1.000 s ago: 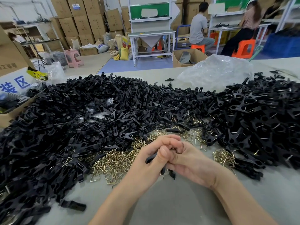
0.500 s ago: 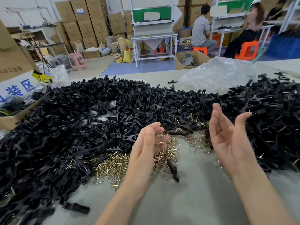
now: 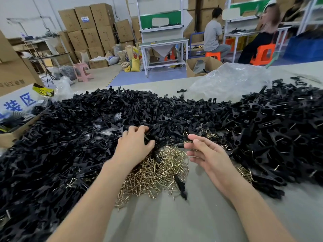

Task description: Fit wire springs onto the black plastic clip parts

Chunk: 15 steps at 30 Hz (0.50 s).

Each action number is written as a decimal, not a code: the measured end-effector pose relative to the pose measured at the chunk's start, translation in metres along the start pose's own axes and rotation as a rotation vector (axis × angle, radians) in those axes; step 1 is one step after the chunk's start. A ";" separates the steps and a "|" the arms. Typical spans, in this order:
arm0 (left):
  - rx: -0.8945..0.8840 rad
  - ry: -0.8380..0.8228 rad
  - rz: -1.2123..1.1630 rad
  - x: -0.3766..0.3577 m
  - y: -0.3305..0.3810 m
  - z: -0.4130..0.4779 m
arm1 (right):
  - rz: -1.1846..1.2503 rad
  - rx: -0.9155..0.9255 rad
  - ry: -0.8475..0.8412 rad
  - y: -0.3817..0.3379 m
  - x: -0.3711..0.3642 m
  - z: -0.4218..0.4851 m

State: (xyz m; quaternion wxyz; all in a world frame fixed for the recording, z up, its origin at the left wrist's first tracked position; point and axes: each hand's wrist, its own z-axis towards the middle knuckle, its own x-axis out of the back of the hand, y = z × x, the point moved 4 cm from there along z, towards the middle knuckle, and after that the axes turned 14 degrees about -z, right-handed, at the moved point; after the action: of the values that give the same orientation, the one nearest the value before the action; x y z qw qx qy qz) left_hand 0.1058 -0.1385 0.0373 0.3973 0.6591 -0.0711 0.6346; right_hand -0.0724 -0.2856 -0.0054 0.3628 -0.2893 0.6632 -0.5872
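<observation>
A big heap of black plastic clip parts [image 3: 70, 137] covers the left and middle of the table. A second black heap [image 3: 279, 130], many with wire showing, lies at the right. Brass-coloured wire springs [image 3: 157, 172] are piled in front, between my forearms. My left hand [image 3: 134, 147] reaches into the heap's near edge, its fingers and thumb curled round a black clip part [image 3: 146, 137]. My right hand [image 3: 206, 152] hovers over the far right edge of the springs with fingers loosely extended and holding nothing. One clip [image 3: 180, 187] lies loose on the springs' near edge.
A crumpled clear plastic bag [image 3: 227, 81] lies at the back of the grey table [image 3: 174, 222]. An open cardboard box [image 3: 12, 137] sits at the left edge. More springs [image 3: 244, 173] lie by the right heap. People sit at benches far behind.
My hands, pressed together on a clip a second ago, came apart and the clip dropped by the springs. The left hand reached forward into the heap; the right came down over the springs.
</observation>
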 end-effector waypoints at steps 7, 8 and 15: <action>0.004 -0.370 0.101 -0.015 0.005 0.066 | -0.010 -0.002 -0.005 0.001 -0.001 0.002; -0.051 -0.344 0.115 -0.019 0.011 0.065 | -0.011 0.000 -0.005 0.002 -0.001 0.003; -0.408 -0.174 -0.074 -0.025 0.031 0.039 | -0.015 -0.005 0.001 0.004 0.000 0.006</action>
State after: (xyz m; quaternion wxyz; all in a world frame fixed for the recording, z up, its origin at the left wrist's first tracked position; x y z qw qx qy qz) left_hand 0.1131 -0.1938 0.0332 0.5379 0.6194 -0.2076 0.5328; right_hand -0.0675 -0.2886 -0.0094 0.3574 -0.2950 0.6627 -0.5882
